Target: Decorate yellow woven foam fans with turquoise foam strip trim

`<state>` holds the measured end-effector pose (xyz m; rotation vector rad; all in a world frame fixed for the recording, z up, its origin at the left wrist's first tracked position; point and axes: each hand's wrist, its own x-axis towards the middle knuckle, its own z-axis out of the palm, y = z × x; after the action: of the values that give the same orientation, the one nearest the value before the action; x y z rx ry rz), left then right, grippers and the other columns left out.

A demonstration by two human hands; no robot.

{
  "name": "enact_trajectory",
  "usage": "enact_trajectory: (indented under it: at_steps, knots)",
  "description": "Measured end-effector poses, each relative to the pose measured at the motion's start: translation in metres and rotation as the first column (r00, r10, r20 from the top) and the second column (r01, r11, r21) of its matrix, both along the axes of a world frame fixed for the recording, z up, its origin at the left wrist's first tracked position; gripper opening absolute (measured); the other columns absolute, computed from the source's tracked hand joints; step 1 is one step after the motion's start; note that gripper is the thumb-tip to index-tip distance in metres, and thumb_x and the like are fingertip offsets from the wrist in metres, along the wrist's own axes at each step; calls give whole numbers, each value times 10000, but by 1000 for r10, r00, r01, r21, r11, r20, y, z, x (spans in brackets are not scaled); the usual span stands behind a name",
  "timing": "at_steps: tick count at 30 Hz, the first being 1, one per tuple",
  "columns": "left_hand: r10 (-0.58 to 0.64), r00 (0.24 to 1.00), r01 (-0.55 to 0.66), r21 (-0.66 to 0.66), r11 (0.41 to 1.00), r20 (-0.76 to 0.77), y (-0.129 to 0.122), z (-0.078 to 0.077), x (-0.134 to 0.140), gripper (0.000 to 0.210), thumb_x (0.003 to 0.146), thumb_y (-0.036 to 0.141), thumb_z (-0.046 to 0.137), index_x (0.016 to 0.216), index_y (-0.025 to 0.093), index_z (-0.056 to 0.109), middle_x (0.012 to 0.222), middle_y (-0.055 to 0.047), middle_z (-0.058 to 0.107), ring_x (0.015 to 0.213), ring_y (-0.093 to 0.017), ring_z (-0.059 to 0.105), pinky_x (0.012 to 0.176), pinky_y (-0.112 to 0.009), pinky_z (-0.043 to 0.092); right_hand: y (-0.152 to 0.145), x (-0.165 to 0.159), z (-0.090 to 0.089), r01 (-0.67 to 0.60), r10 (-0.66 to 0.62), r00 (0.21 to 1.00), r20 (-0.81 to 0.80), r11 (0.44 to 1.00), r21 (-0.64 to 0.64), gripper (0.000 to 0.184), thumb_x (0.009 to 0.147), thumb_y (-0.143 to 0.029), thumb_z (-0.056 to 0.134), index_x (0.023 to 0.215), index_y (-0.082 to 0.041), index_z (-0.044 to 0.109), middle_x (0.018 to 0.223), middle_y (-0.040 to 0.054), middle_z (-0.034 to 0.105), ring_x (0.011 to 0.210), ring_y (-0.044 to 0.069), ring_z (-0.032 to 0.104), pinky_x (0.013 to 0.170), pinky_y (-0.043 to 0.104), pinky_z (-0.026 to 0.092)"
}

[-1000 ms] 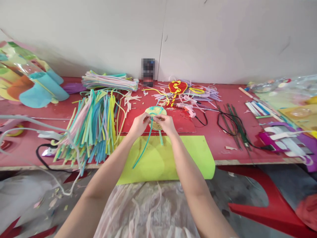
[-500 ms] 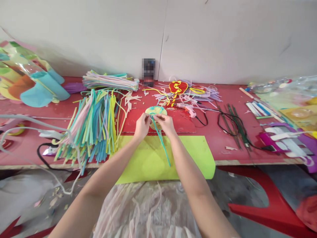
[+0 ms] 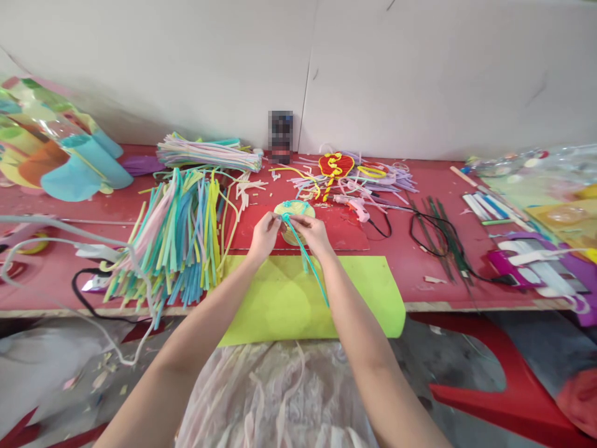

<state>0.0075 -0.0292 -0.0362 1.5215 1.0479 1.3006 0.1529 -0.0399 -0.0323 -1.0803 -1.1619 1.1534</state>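
Observation:
Both my hands meet over a pale yellow disc [image 3: 297, 208] that bears turquoise trim along its top. My left hand [image 3: 267, 235] pinches a turquoise pipe cleaner [image 3: 311, 269] near its bent upper end. From the other side my right hand [image 3: 314, 235] grips the same pipe cleaner between thumb and fingers. Its long free end slants down to the right, over a yellow-green sheet [image 3: 261, 305]. The fingertips hide part of the disc's lower half.
A fanned heap of pastel pipe cleaners [image 3: 172, 236] lies to the left, another bundle [image 3: 209, 154] behind it. A pink glue gun [image 3: 358, 209] rests at right, near a red and yellow heart-shaped piece [image 3: 336, 165]. A power strip [image 3: 536, 264] and black cable [image 3: 431, 231] lie farther right.
The free end of the pipe cleaner has swung a little to the right. Its upper part now looks bunched at my fingertips. My hands have barely moved.

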Motion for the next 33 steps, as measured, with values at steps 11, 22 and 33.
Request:
enact_trajectory:
  at_steps: [11,22,33]
  knots:
    - [-23,991,32,65,997,-135,-6,7,-3,172,858,343,486,826,189,556,733,-13,601,694,-124,582,696,-251,458,-2,2,3,-7,6,1000,20,1000,20,275,665,-395,711,876,-218,721,914,29,720,883,184,654,842,324,494]
    - [-76,976,96,89,991,-205,-4,5,-6,152,881,304,455,903,176,534,798,-20,607,749,-123,586,731,-253,456,-1,7,3,-26,21,998,54,996,82,268,675,-382,713,872,-201,716,905,37,718,882,185,654,853,323,492]
    - [-135,957,160,79,984,-259,-1,1,-10,161,879,297,448,855,174,549,754,-10,592,721,-126,552,707,-247,433,4,14,0,-86,81,994,73,993,81,263,649,-357,740,840,-194,662,812,22,690,806,167,644,796,315,504]
